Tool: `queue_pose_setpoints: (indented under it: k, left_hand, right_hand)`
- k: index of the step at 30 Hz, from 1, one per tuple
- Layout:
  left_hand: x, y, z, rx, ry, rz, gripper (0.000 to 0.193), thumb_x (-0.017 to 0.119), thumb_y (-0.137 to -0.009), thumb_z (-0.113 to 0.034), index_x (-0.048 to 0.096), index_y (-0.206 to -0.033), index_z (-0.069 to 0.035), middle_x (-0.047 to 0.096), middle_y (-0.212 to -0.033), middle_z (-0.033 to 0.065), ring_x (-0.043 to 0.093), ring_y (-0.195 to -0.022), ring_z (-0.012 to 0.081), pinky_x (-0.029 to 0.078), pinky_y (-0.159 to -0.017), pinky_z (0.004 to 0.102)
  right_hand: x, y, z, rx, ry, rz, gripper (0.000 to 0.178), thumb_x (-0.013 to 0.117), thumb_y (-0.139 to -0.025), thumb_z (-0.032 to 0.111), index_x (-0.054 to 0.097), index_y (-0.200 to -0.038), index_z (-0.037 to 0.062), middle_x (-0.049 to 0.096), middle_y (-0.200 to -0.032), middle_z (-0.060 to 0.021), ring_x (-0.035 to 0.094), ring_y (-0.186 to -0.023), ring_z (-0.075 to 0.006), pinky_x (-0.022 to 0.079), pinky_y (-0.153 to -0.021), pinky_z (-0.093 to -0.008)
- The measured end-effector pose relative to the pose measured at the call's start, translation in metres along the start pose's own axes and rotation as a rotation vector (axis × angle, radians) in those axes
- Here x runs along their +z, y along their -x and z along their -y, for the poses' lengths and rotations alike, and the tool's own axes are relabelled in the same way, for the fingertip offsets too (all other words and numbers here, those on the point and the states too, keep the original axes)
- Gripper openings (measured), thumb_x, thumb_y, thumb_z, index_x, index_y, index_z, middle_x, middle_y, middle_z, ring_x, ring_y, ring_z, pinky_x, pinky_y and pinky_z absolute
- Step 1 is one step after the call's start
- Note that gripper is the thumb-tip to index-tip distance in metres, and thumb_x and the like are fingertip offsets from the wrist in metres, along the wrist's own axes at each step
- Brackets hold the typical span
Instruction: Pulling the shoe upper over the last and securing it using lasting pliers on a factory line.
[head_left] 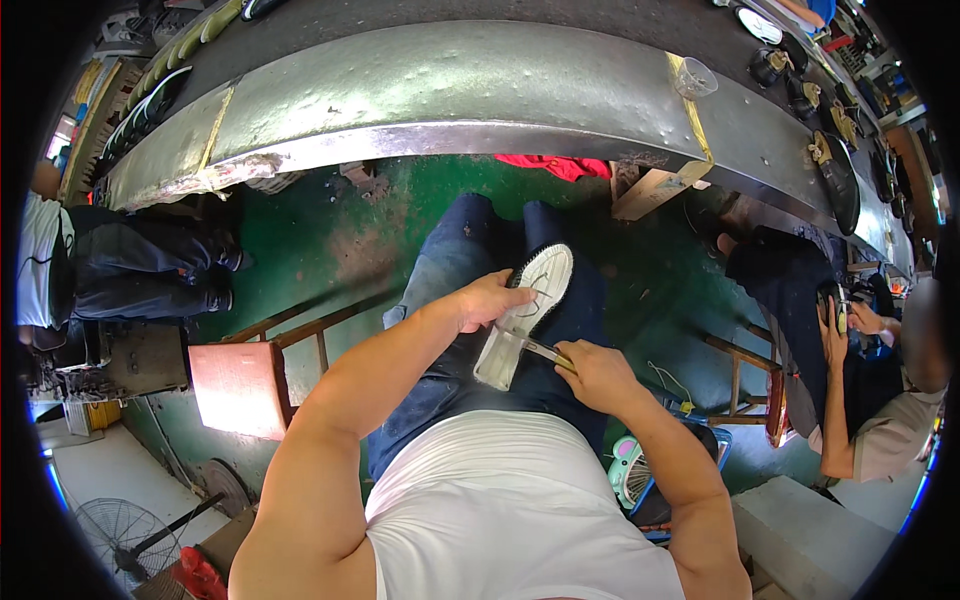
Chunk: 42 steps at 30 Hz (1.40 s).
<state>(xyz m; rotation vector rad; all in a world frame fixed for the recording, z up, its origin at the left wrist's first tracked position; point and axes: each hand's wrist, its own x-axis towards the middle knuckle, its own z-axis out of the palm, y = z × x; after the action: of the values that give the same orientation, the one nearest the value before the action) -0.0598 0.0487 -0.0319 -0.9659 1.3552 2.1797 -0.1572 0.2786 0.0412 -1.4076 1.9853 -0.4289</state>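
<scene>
A shoe (546, 288) rests upside down on my lap, its white ridged sole facing up and a dark upper showing along its edge. My left hand (488, 301) grips it by the side, with the thumb lying on the sole. In my right hand (600, 378) is a hand tool (541, 349) with a slim metal shaft and a yellowish grip. The tool's metal end lies against the heel part of the sole; its exact kind is hard to make out.
Ahead runs a metal-edged workbench (450, 85) with a dark belt, where black shoes (836, 180) stand at the right. A co-worker (870, 380) sits at my right, another person (130, 265) at far left. A red-brown stool (238, 388) and green fan (628, 470) flank me.
</scene>
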Motion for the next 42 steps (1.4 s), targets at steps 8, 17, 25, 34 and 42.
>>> queue_pose_setpoints:
  k: [8, 17, 25, 34, 42]
  left_hand:
    - [0.016, 0.029, 0.032, 0.276, -0.450, -0.128, 0.079, 0.061, -0.097, -0.038, 0.019, -0.157, -0.010, 0.050, -0.143, 0.0226, 0.051, -0.130, 0.0335, 0.038, -0.110, 0.0390]
    - [0.038, 0.026, 0.065, 0.377, -0.221, -0.187, 0.080, 0.061, -0.096, -0.025, 0.015, -0.159, -0.012, 0.036, -0.154, 0.0205, 0.039, -0.141, 0.0293, 0.030, -0.116, 0.0370]
    - [0.025, 0.052, 0.088, 0.393, -0.521, -0.107, 0.104, 0.067, -0.091, -0.030, -0.008, -0.158, -0.004, 0.009, -0.160, 0.0310, 0.013, -0.151, 0.0415, 0.016, -0.123, 0.0438]
    - [0.016, 0.075, 0.052, 0.306, -0.413, -0.171, 0.095, 0.069, -0.093, -0.029, 0.006, -0.159, -0.002, 0.029, -0.157, 0.0264, 0.035, -0.144, 0.0320, 0.031, -0.117, 0.0367]
    - [-0.044, 0.180, -0.108, 0.712, -0.015, -0.091, 0.080, 0.069, -0.094, -0.018, 0.023, -0.156, 0.001, 0.043, -0.152, 0.0154, 0.043, -0.135, 0.0173, 0.033, -0.113, 0.0325]
  right_hand:
    - [0.010, 0.027, -0.007, 0.241, -0.089, 0.204, 0.027, 0.064, -0.091, 0.019, 0.060, -0.113, 0.0033, 0.067, -0.108, -0.0219, 0.064, -0.097, -0.0423, 0.051, -0.079, -0.0503]
    - [0.025, 0.047, 0.000, 0.152, 0.214, 0.180, 0.021, 0.056, -0.087, 0.009, 0.060, -0.106, -0.0005, 0.067, -0.095, -0.0223, 0.068, -0.090, -0.0391, 0.056, -0.074, -0.0481]
    - [-0.024, 0.042, -0.023, 0.031, -0.135, 0.343, 0.024, 0.057, -0.096, 0.021, 0.062, -0.109, 0.0013, 0.068, -0.094, -0.0232, 0.067, -0.091, -0.0388, 0.053, -0.079, -0.0458]
    - [-0.020, 0.001, -0.002, 0.211, -0.105, 0.091, 0.034, 0.059, -0.098, 0.034, 0.063, -0.109, 0.0017, 0.069, -0.094, -0.0225, 0.067, -0.088, -0.0419, 0.052, -0.078, -0.0470]
    - [-0.123, -0.030, -0.026, -0.102, 0.024, -0.532, 0.039, 0.076, -0.082, 0.032, 0.065, -0.108, 0.0045, 0.066, -0.085, -0.0137, 0.065, -0.075, -0.0349, 0.051, -0.068, -0.0439]
